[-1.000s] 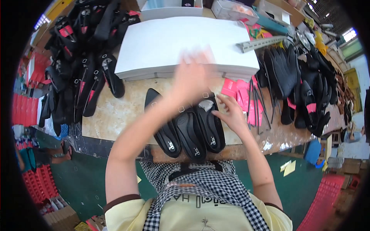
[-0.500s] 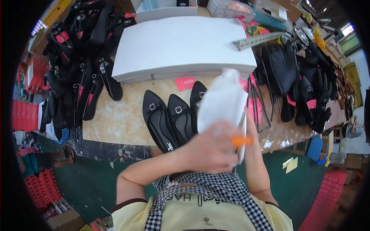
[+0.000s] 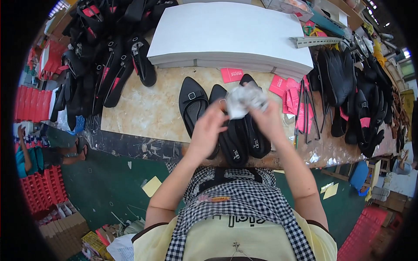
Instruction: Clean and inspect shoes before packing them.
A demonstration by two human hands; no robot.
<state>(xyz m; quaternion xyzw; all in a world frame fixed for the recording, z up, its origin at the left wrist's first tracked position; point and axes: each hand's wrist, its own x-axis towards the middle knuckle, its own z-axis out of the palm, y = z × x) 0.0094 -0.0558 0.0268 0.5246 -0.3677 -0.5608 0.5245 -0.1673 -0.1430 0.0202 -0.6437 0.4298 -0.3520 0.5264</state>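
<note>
A crumpled piece of white paper [image 3: 239, 101], blurred by motion, hangs over the toes of the shoes. My right hand [image 3: 269, 119] is closed on its right side. At its lower left is my left hand [image 3: 207, 130], fingers bent and apart, the fingertips close to the paper. Under the hands three black pointed flats stand side by side at the table's front edge. The left flat [image 3: 191, 102] shows a square silver buckle. The middle flat [image 3: 235, 145] and the right flat [image 3: 257, 137] are partly covered by the paper and hands.
A thick stack of white paper [image 3: 230, 32] lies behind, with a metal strip [image 3: 315, 41] on it. Black shoes are heaped at left [image 3: 115, 71] and right [image 3: 337, 80]. Pink cards [image 3: 289, 93] and thin dark rods [image 3: 308, 113] lie right of the flats.
The smooth white sheet is now crumpled and over the shoes. My left hand has drawn back left; the orange object it held is out of sight. The view has shifted.
</note>
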